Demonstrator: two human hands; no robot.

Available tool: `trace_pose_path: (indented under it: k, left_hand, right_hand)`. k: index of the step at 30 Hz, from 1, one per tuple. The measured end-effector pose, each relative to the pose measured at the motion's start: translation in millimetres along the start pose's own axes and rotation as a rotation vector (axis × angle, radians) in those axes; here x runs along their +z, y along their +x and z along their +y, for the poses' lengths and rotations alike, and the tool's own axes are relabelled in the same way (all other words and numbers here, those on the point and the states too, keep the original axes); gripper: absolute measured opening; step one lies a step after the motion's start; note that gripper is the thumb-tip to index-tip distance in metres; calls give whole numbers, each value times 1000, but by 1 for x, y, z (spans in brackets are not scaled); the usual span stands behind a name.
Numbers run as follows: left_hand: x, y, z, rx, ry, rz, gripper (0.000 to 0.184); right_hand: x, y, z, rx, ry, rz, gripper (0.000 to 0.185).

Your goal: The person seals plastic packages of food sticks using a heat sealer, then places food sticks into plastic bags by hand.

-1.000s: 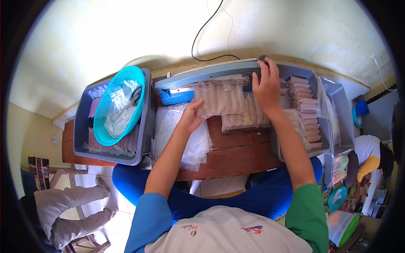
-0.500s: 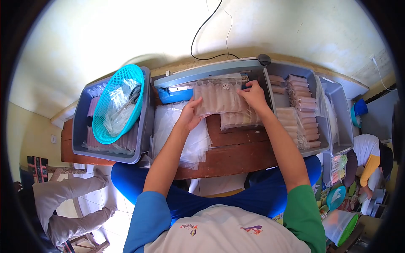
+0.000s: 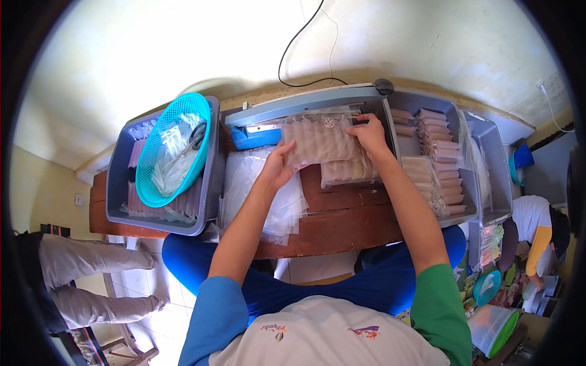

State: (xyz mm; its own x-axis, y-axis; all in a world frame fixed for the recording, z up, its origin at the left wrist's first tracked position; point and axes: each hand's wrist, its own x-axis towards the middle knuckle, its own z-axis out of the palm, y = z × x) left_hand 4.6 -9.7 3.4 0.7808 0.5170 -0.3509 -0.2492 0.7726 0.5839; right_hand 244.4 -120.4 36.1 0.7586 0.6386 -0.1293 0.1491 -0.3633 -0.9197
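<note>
head view: the right hand [image 3: 371, 135] has come down off the dark knob [image 3: 383, 86] to the right edge of the bag [image 3: 317, 143] of filled tubes — so both hands, set apart, now pinch it by opposite sides. that likely steadies it, though it could sag if one side slipped. it is held over the tabletop [image 3: 360, 210], right of the blue tool [image 3: 250, 139] — a second bag [image 3: 342, 174] lies just below, clear sleeves [image 3: 259, 189] near the left hand [image 3: 279, 167].
</note>
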Motion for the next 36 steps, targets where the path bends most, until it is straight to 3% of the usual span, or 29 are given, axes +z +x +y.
trace_pose_path:
  k: [8, 10, 11, 13, 22, 36]
  left_hand:
    - [-3, 2, -1, -8, 11, -33, 54]
    - [2, -1, -1, 12, 24, -14, 49]
    - [5, -3, 0, 34, 38, 5, 44]
    - [6, -3, -1, 33, 46, 16, 45]
    - [5, -2, 0, 8, 25, -3, 51]
    - [1, 1, -2, 46, 54, 31, 43]
  right_hand:
    - [-13, -31, -39, -223, -280, 129, 38]
    - [-20, -36, -46, -576, -390, 323, 40]
    - [-23, -37, -51, -574, -392, 325, 40]
    - [-27, -38, -60, -957, -584, 555, 50]
    - [-32, -21, -34, -740, -925, 362, 67]
    - [-30, -14, -15, -689, -879, 298, 62]
